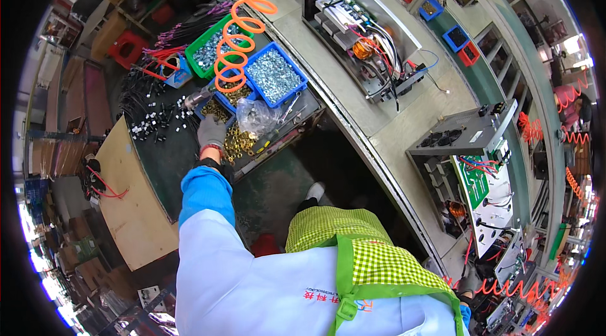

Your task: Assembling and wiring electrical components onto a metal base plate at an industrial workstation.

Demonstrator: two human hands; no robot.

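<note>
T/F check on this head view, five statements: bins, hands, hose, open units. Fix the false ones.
1. The left hand is beside loose brass-coloured fittings. True.
2. Both hands are ungloved. False: the left wears a grey glove.
3. A green bin stands left of a blue bin of silver-coloured hardware. True.
4. The coiled hose over those bins is black. False: the coiled hose is orange.
5. The right hand is in the green bin. False: the right hand is at the lower right.
</note>
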